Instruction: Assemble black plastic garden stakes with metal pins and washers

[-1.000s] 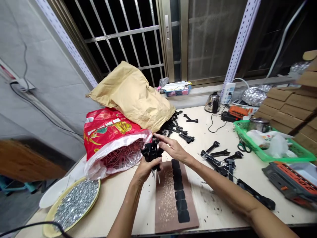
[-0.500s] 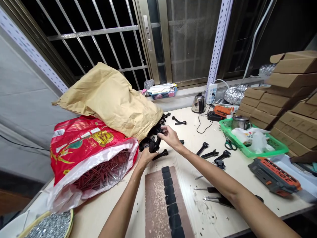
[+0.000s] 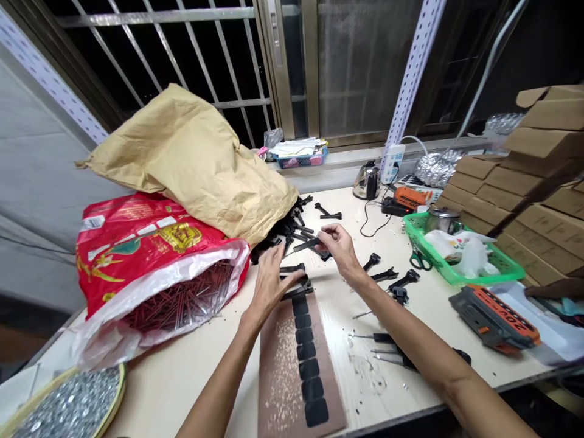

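My right hand point(image 3: 338, 248) pinches one end of a slim black plastic part point(image 3: 306, 244), held above the table and pointing left. My left hand point(image 3: 270, 278) is spread, thumb apart from the fingers, beside a few black parts point(image 3: 292, 268) lying at the top of a brown board point(image 3: 285, 365). Whether it touches them I cannot tell. A row of dark rounded squares point(image 3: 309, 368) runs down that board. Behind both hands, a heap of similar black parts point(image 3: 298, 216) spills from the mouth of a tan paper sack point(image 3: 196, 164).
At left lie a red plastic bag point(image 3: 150, 243) of thin reddish rods and a bowl point(image 3: 119, 389) of small metal pieces. Loose black parts point(image 3: 404, 280), screwdrivers point(image 3: 383, 351), scissors point(image 3: 420, 260), a green basket point(image 3: 483, 281), an orange-black battery point(image 3: 495, 319) and cardboard boxes point(image 3: 547, 213) occupy the right.
My left hand has let go of the black part it gripped and opened. My right hand has moved slightly right and holds a slim black part. Black parts now lie at the board's top.
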Motion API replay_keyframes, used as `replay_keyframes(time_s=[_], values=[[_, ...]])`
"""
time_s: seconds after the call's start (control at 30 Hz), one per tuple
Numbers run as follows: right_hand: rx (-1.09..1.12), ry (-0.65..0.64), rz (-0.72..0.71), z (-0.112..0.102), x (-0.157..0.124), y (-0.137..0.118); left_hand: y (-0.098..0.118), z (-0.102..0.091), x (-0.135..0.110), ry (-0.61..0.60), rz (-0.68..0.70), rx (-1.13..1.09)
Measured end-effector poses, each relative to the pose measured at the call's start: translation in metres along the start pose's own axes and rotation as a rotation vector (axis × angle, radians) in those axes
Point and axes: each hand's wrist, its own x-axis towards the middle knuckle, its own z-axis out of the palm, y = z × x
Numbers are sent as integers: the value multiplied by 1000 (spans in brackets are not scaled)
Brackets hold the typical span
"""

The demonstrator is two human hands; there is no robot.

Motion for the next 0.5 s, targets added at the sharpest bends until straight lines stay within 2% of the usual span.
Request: replay_keyframes(time_s=[0.07,0.1,0.13,0.2,0.27,0.3,0.4,0.5], values=[[-45,-112,38,5,-14,1,8,-15,-2,10,50,8],[-132,-162,1,8,-20,0,9,-23,-4,-19,32,1],[-259,-208,-84,12,-26,-2,8,-31,-6,-48,20,-20],[-568,-315,-365,20,-37,-7,4,-45,-13,-113,29,-52],[-819,-473,-652,32,-48,-12,-1,-58,-22,-145,32,-119],[-901,-556,-750,39,-53,-14,-2,-65,-28,-150,12,-164],[-1077,-725,-896,60,-66,-13,-9,-82,-46,-142,-180,-360],[-1223,-745,-958,71,-73,-4,-24,-93,-70,4,-376,-479]])
